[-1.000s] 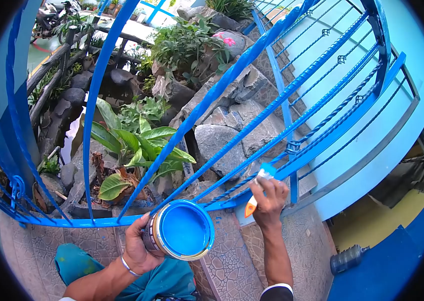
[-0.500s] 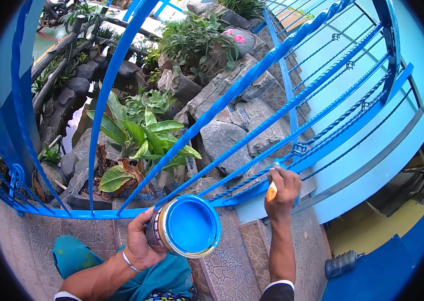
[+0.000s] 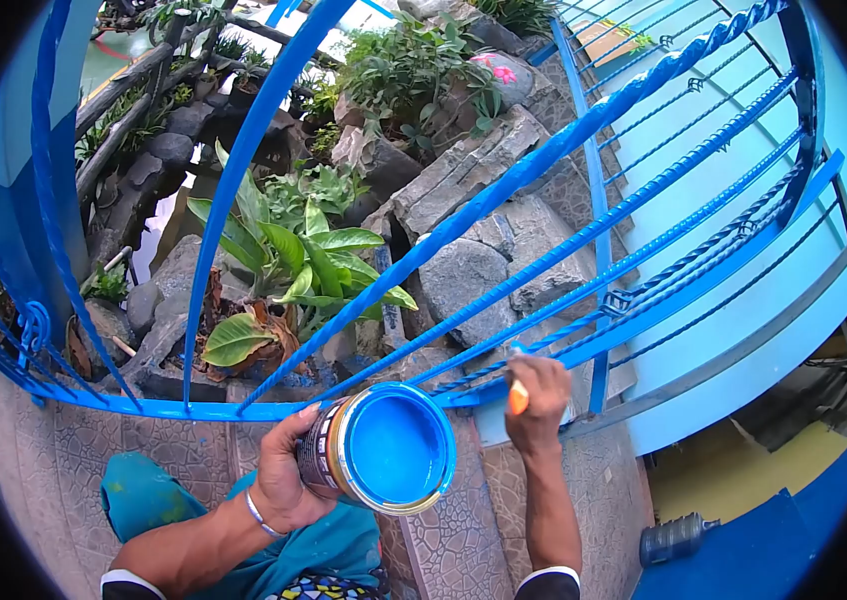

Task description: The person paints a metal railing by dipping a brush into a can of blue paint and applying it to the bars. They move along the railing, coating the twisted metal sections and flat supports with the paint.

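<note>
Silver bracelet [image 3: 261, 515] on left wrist, dark white-edged sleeves, teal trousers [image 3: 158, 495]

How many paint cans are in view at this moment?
1. The open paint can, full of blue paint, is held in the left hand in front of the blue railing. The right hand holds a paintbrush. Others may be out of frame.

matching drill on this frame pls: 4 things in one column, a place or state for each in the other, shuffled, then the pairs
Things
1. paint can
2. paintbrush
3. plastic bottle
4. bracelet

Places or states
A. lying on its side on the floor, lower right
B. on the left wrist
C. open, full of blue paint, gripped in the left hand
D. gripped in the right hand at the blue railing

Pairs: 1-C, 2-D, 3-A, 4-B
</note>
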Tool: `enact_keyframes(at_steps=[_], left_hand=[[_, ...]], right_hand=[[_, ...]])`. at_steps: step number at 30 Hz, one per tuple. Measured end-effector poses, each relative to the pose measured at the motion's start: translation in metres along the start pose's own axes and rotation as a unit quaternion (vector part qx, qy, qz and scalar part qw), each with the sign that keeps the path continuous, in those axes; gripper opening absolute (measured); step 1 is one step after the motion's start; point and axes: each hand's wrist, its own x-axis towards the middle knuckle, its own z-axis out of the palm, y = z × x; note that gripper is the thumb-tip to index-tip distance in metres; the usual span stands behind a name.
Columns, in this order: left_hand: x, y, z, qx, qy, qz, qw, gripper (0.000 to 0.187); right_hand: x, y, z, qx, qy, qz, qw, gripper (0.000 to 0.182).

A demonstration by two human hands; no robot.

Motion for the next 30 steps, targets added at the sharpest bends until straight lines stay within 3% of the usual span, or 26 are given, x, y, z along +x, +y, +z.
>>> enact_keyframes(at_steps=[1,4,8,11,16,19,23,24,28,30], left_hand=[[0.001,-0.001,-0.002,-0.002,0.001,0.004,1.000,0.060],[0.000,0.000,-0.001,-0.007,0.003,0.008,1.000,0.060],[-0.001,0.000,0.003,-0.008,0.003,-0.002,1.000,0.060],[-0.003,0.000,0.003,-0.009,0.002,-0.001,1.000,0.060],[-0.007,0.001,0.006,-0.008,-0.007,0.002,1.000,0.062],[-0.008,0.004,0.006,-0.009,-0.005,0.002,1.000,0.061],[-0.008,0.002,0.003,-0.015,-0.008,0.015,1.000,0.060],[-0.008,0.002,0.004,-0.020,-0.012,0.014,1.000,0.059],[-0.008,0.000,0.004,-0.029,-0.018,0.006,0.999,0.059],[-0.011,0.001,0.007,-0.024,-0.023,0.009,0.999,0.059]], right_hand=[[0.007,0.004,-0.006,-0.020,0.032,0.003,0.999,0.028],[0.026,0.005,-0.028,-0.107,-0.022,-0.079,0.991,0.024],[0.024,-0.007,-0.024,-0.122,-0.144,-0.125,0.974,0.022],[0.023,-0.014,-0.024,-0.003,-0.130,-0.056,0.990,0.021],[0.012,-0.004,0.001,0.113,0.065,0.110,0.985,0.019],[0.016,0.012,-0.006,0.042,0.091,0.096,0.990,0.016],[0.033,0.014,-0.033,0.061,0.177,0.152,0.971,0.017],[0.033,0.005,-0.032,0.154,0.159,0.219,0.950,0.020],[0.025,0.012,0.003,0.120,0.040,0.131,0.983,0.023],[0.029,0.025,0.001,0.067,0.041,0.150,0.986,0.023]])
